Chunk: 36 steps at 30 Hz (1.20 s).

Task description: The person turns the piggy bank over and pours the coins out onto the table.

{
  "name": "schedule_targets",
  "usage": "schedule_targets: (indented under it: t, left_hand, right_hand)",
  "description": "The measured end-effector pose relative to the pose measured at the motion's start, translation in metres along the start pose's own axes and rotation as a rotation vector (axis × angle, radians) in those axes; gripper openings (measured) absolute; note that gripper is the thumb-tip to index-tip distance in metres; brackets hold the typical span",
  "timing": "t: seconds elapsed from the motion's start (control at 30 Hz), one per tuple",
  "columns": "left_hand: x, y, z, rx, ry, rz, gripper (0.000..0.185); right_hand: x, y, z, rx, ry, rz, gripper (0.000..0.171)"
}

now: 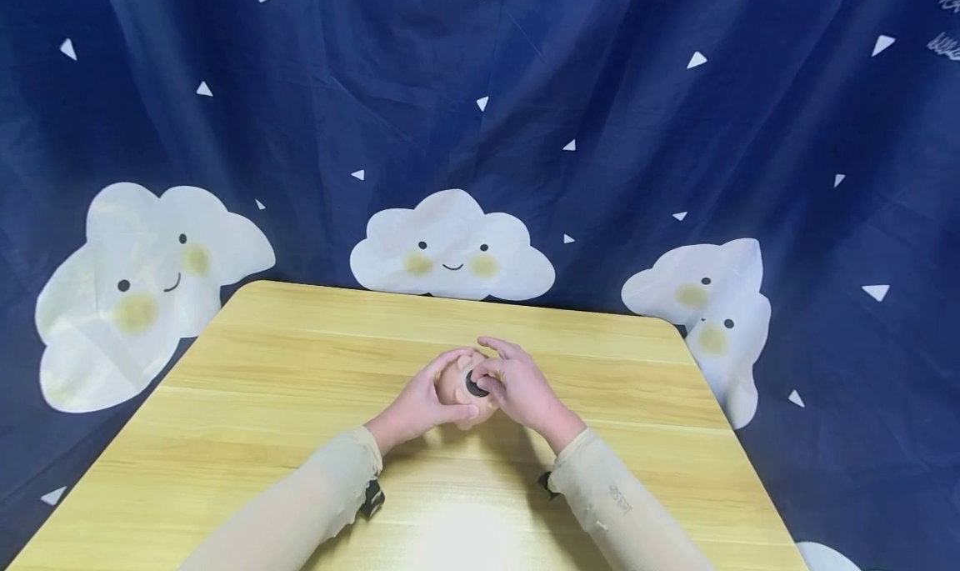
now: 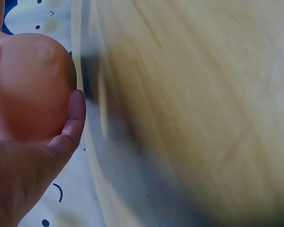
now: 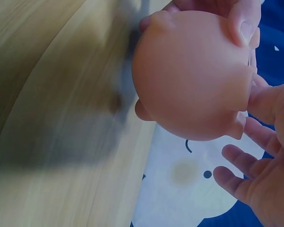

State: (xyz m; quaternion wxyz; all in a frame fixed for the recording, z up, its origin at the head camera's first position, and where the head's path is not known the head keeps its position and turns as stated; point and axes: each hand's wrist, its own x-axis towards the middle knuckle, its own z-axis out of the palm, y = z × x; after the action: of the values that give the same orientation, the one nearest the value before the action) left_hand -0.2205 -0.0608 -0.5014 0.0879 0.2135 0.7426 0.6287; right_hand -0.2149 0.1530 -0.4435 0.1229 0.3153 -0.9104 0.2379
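Here, a rounded peach-coloured toy [image 1: 459, 388] is held between both hands just above the middle of the wooden counter [image 1: 262, 404]. The left hand [image 1: 417, 406] cups the toy from its left side, fingers curled over the top and thumb pressed against the near side, so its grip is clamped on the toy. In the left wrist view the thumb [image 2: 72, 124] lies along the toy's [image 2: 31, 85] smooth flank. The right hand [image 1: 521, 388] sits on the toy's right side; its thumb and forefinger pinch a small black round plug [image 1: 476, 383] set in the toy's upward-facing surface, so that grip is closed on the plug, while its other fingers spread loosely beyond the toy. In the right wrist view the toy [image 3: 191, 75] shows short stubby bumps like little feet and ears, a left-hand finger [image 3: 244, 23] presses its upper edge, and the right hand's loose fingers [image 3: 241, 165] hang relaxed below it. Behind the counter hangs a dark blue curtain [image 1: 675, 137] printed with smiling white clouds [image 1: 450, 250] and small white triangles. Both arms wear pale beige sleeves [image 1: 607, 504], each with a small black strap [image 1: 372, 498] near the wrist.
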Motion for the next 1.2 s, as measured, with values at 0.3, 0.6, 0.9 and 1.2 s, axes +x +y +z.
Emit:
schedule_targets:
  t: [0.3, 0.6, 0.9, 1.2]
  left_hand:
    - [-0.001, -0.001, -0.002, 0.011, -0.002, -0.011, 0.088]
    - [-0.001, -0.002, -0.003, 0.054, -0.013, -0.024, 0.087]
    - [-0.001, -0.002, -0.002, 0.073, -0.025, -0.026, 0.091]
    - [0.000, -0.003, -0.003, 0.075, -0.007, -0.011, 0.088]
  right_hand:
    - [0.001, -0.002, 0.004, -0.064, 0.014, -0.020, 0.013]
    - [-0.001, -0.009, 0.004, -0.246, -0.008, -0.039, 0.009]
    - [-0.002, -0.008, 0.008, -0.282, -0.006, -0.097, 0.007]
    - [-0.002, -0.012, 0.013, -0.278, 0.036, -0.006, 0.014]
